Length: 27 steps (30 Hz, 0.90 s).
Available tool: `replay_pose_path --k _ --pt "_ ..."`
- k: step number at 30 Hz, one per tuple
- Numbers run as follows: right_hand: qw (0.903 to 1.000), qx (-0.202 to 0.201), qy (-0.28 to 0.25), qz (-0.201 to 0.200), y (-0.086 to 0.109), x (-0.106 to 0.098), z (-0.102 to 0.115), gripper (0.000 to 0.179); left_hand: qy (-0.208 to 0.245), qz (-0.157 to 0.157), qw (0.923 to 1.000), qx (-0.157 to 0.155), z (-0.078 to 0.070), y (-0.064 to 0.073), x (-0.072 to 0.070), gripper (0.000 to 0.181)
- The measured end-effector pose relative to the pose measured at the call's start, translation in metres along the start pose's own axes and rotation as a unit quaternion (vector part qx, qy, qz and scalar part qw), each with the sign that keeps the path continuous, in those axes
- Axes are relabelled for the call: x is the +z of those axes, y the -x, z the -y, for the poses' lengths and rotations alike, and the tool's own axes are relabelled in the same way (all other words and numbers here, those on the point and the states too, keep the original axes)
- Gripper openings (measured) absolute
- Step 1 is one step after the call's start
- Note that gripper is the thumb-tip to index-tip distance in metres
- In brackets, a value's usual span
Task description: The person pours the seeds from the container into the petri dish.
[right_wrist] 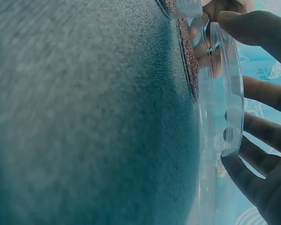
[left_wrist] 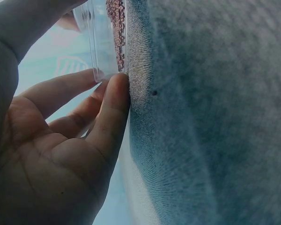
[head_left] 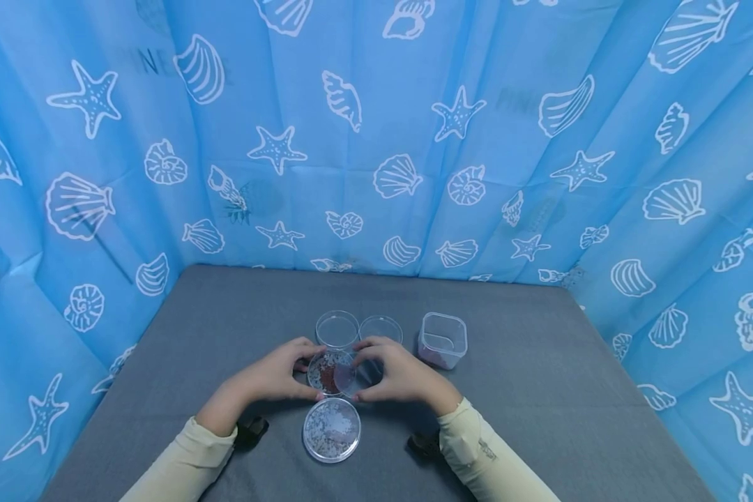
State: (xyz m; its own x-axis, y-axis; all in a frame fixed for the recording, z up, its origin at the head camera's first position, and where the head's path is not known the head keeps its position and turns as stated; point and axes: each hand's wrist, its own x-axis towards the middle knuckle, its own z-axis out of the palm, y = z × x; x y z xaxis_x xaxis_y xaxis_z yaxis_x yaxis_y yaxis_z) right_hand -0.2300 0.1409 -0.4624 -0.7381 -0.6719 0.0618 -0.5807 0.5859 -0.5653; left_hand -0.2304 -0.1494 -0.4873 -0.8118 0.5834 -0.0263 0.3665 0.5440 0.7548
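My left hand holds the side of a clear petri dish on the grey cloth. Reddish-brown granules lie inside that dish, as the left wrist view shows. With thumb and fingers spread along its rim, my right hand grips a clear round petri dish lid. The lid is raised off the cloth and overlaps the right part of the granule dish in the head view. Just in front of the hands sits another round dish with whitish, speckled contents.
Two clear round dishes stand side by side behind the hands. A square clear plastic tub with something pinkish at its bottom stands beyond the right hand. The grey table meets a blue shell-print curtain at its back.
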Motion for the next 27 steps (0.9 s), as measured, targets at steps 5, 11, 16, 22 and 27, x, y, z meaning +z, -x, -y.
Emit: replay_pose_path --k 5,11,16,22,27 --pt "1.0000 -0.007 -0.001 0.001 -0.007 0.004 0.001 0.043 -0.003 0.001 1.0000 0.001 0.000 0.001 0.000 0.088" --pt "0.9999 -0.010 0.006 0.011 -0.014 0.008 0.004 0.043 -0.001 0.005 1.0000 -0.001 -0.001 0.001 0.000 0.088" --pt "0.9996 -0.018 0.013 0.017 -0.019 0.010 0.007 0.045 0.001 0.004 1.0000 -0.007 -0.002 0.001 0.000 0.088" --pt "0.9989 -0.036 0.021 0.020 -0.024 0.014 0.006 0.040 0.004 0.003 1.0000 0.002 -0.001 0.000 0.000 0.087" --pt "0.9987 -0.042 0.023 0.018 -0.027 0.017 0.004 0.037 0.008 0.003 1.0000 -0.001 0.000 0.000 0.000 0.088"
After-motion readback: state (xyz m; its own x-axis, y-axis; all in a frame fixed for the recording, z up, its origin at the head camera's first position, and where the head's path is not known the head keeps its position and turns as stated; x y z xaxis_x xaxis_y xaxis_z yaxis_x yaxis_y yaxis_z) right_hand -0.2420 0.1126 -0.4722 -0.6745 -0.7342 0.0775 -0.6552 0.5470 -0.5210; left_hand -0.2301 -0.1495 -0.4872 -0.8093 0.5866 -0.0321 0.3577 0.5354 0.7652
